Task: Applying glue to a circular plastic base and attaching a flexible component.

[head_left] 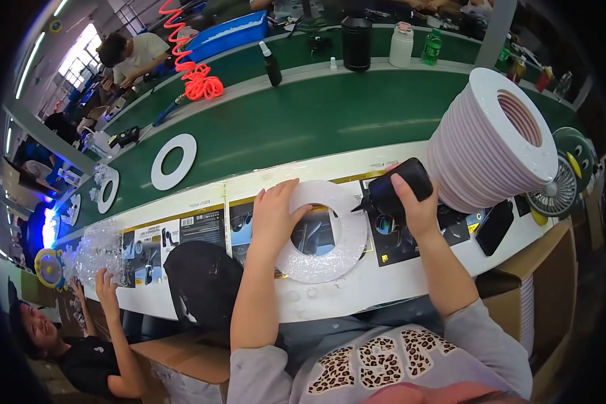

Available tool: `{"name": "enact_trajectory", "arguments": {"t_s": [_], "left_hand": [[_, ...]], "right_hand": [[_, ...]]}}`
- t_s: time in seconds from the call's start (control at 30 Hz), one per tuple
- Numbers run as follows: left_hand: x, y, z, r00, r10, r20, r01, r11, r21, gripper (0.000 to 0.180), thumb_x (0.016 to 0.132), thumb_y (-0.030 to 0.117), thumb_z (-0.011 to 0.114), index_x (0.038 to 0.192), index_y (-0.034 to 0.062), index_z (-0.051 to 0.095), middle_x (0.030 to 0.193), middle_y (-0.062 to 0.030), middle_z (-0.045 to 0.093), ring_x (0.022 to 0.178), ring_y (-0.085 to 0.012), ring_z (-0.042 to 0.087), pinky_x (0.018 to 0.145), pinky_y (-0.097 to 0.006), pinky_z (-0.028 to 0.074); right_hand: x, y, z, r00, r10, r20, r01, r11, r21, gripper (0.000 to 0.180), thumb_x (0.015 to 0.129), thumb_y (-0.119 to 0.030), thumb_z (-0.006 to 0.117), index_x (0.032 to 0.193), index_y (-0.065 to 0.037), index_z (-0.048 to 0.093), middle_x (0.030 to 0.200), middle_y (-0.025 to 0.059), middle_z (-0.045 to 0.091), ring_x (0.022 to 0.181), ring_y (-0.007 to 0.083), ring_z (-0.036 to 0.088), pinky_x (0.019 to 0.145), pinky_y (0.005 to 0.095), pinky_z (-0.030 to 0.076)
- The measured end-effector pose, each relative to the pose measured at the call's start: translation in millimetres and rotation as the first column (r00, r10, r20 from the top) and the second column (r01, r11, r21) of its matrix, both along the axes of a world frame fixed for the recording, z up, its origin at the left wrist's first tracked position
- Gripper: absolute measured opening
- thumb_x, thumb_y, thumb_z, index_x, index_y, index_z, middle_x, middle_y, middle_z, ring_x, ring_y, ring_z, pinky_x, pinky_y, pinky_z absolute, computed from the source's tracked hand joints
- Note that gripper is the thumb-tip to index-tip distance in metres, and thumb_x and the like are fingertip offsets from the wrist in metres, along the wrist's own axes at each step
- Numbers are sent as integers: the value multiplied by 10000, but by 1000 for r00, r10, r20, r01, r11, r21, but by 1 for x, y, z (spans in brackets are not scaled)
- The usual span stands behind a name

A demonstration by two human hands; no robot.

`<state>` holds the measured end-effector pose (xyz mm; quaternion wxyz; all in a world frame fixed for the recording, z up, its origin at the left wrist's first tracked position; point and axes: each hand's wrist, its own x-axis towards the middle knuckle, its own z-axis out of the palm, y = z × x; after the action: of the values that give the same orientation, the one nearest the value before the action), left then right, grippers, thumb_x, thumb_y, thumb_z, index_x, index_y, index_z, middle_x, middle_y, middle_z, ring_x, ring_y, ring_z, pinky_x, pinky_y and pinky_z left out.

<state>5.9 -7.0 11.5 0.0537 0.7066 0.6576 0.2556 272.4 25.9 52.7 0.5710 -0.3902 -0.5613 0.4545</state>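
A flat white ring [330, 264] with a speckled surface lies in front of me on printed sheets on the white worktop. At its upper left my left hand [275, 214] grips it, with the thumb at the inner edge and the fingers over the band. My right hand [414, 205] is wrapped round a black squeeze bottle [398, 187], tilted so that its pointed nozzle meets or hovers just over the ring's right side. Whether the nozzle touches the ring, I cannot tell. To the right rises a tall stack of similar white rings [485, 145].
Beyond the worktop runs a green conveyor belt [303, 121] carrying several loose rings [174, 161]. A black cap-like thing [203, 279] lies left of my arm. A phone [495, 227] and small fan [555, 192] sit right. A co-worker [81, 357] sits left beside a cardboard box [182, 357].
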Motion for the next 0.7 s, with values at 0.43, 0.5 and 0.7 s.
{"name": "enact_trajectory", "arguments": {"t_s": [0.43,0.5,0.7], "left_hand": [[1,-1,-3,999,45,3,-45,998,47,497,805,289,755,1235,78,622,1224,-90,657,1135,-274,608,1062,-508,381],[0,-1,-4,999,52,-3,-51,998,42,494,808,289,754,1234,76,622,1225,-91,656,1130,-277,610,1060,-506,382],[-1,-1,-3,998,58,-6,-58,998,32,486,812,282,752,1230,71,623,1219,-93,656,1121,-281,612,1056,-499,387]], "right_hand": [[11,-6,6,984,126,122,-128,992,9,214,863,-187,666,935,14,679,821,70,678,737,124,653,682,259,527],[13,-7,4,981,144,131,-144,990,-9,218,857,-190,670,936,12,680,820,69,679,734,125,653,679,260,526],[13,-7,7,958,194,212,-193,981,-26,225,845,-196,677,934,11,680,804,68,678,730,124,650,672,255,520]]}}
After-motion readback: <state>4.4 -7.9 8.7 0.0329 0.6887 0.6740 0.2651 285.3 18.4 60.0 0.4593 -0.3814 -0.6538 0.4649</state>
